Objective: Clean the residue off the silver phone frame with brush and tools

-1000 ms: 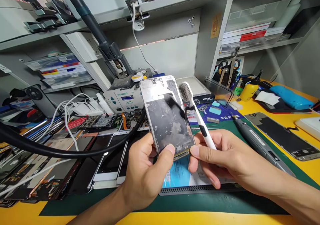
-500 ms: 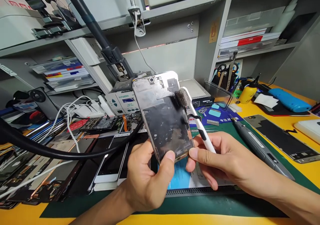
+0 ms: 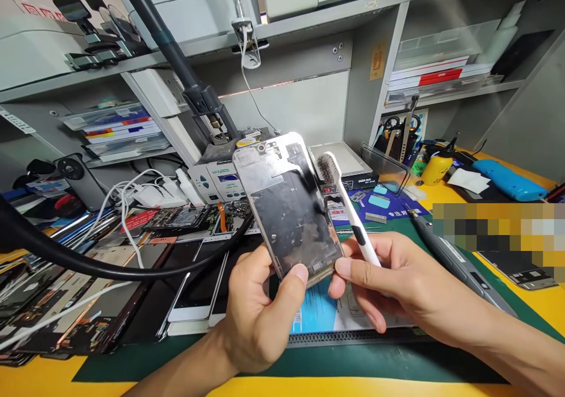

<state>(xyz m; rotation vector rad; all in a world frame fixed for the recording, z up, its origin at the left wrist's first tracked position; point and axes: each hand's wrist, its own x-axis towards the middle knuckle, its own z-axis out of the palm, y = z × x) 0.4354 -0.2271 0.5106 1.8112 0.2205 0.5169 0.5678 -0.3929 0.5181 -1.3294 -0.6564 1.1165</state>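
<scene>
Back off the phone panel [image 3: 295, 220] comes the toothbrush [image 3: 349, 205]! Half a second ago its dark bristles overlapped the panel's upper right side; now they show just beside that edge. Over on the left, dark phone parts [image 3: 70, 294] lie in rows, white cables [image 3: 126, 220] looping above them and a thick black cable [image 3: 110, 269] sweeping across. Next come the circuit boards [image 3: 176, 220], then a pale control unit [image 3: 220, 184] with a small display, right behind the panel.

Centre stage, the left hand [image 3: 262, 311] has a firm grip on the panel's lower end, thumb pressed on the face, fingers curled behind. Up it stands, tilted, held above the green mat [image 3: 198, 359] on the yellow worktop [image 3: 39, 379], its black face speckled and smudged, its top section silvery. Across to the right hand [image 3: 397, 279]: that grip is closed round the white handle, bristle end up, while the thumb and finger meet the panel's lower right corner.

Further right, a blue printed sheet [image 3: 392, 207] carries small pieces, and a grey pen-shaped tool [image 3: 463, 261] lies slantwise. Behind stand a yellow bottle [image 3: 436, 167] and, lying beyond it, a blue object [image 3: 507, 181]. Pixelation hides part of the far right.
</scene>
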